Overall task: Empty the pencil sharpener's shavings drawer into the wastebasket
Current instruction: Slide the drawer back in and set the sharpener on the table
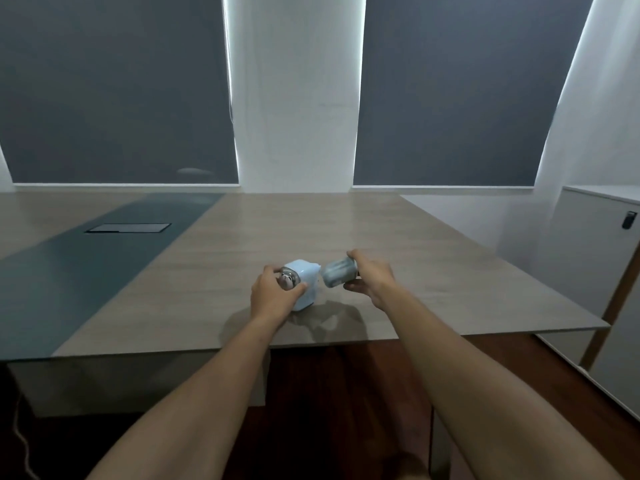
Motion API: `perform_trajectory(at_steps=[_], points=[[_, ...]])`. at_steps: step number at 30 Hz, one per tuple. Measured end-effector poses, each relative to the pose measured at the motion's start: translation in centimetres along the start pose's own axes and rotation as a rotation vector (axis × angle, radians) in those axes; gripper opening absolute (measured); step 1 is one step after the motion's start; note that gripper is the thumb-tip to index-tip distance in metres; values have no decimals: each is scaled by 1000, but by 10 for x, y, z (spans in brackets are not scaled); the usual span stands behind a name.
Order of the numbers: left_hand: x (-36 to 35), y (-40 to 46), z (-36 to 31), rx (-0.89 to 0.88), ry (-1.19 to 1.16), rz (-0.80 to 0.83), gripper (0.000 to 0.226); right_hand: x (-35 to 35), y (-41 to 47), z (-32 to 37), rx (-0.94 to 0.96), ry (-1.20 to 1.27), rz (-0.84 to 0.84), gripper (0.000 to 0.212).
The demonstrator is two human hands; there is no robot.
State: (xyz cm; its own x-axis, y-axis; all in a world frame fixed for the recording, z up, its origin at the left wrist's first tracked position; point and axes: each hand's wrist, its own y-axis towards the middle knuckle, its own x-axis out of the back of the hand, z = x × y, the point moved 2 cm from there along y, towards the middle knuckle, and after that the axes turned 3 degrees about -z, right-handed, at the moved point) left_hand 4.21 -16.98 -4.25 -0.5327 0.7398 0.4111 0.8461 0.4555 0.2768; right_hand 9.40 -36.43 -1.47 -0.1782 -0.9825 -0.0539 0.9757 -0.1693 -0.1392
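A pale blue pencil sharpener (pixel 304 271) with a metal front stands on the wooden table (pixel 381 233) near its front edge. My left hand (pixel 273 294) grips the sharpener from the left and front. Just right of it, free of the body, is the translucent grey shavings drawer (pixel 339 277), tilted and held above the table. My right hand (pixel 372 277) is closed around the drawer's right end. A small gap separates drawer and sharpener. No wastebasket is in view.
A dark teal strip (pixel 69 268) with a recessed cable hatch (pixel 128 227) runs along the table's left side. A white cabinet (pixel 595 254) stands at the right by the wall. Dark floor (pixel 346 393) lies below the table's front edge.
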Motion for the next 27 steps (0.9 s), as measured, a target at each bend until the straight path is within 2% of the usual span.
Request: perform_trajectory(at_steps=[2,6,11,16,23,27], points=[[-1,6,3,38,-26,-17,55,-1,4,-5,-26,30,10,30],[-2,22,8,227,-140,-40,40,-5,11,-9,-71,95,54,33],[-8,35,16,339,-300,-19,40,-13,17,-9,-76,120,116,41],[-13,39,14,331,-357,35,37,-19,23,-8,-57,95,136,41],[-16,40,1,302,-484,109,49,-17,26,-15,-56,98,141,30],[-18,38,-6,283,-517,121,51,-23,20,-16,-36,84,188,37]])
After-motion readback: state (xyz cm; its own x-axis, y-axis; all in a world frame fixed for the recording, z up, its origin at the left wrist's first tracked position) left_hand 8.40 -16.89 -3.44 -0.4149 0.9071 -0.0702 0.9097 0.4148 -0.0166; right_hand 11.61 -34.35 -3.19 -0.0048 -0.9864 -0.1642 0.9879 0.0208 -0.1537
